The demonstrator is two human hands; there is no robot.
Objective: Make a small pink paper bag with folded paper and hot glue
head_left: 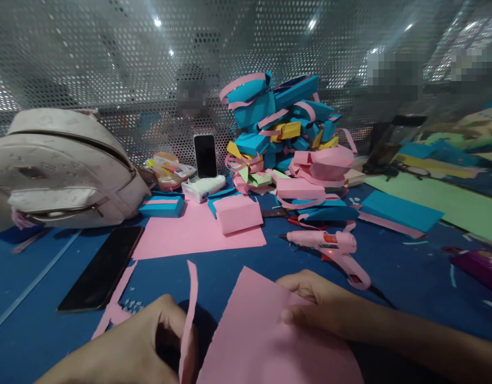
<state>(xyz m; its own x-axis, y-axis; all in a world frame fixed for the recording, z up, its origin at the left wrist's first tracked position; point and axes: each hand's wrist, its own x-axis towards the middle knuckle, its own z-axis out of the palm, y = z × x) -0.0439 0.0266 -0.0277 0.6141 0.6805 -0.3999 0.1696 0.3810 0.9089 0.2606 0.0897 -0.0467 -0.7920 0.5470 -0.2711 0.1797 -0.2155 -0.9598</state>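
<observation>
"Pink sheet [266,346] nearest, on the near side: who has it?"

"The right hand [326,306], closed on its right side. The left hand [150,333] pinches a narrow strip [190,309]."

"Progress?"

"Strip apart where visible; sheet unfolded. Folded pieces [288,130] already heap across the table [158,272], far side."

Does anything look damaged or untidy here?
Yes. The pink paper sheet in the right hand has a ragged left edge, as if torn. Small pale scraps lie scattered near the flat-lying smartphone.
</observation>
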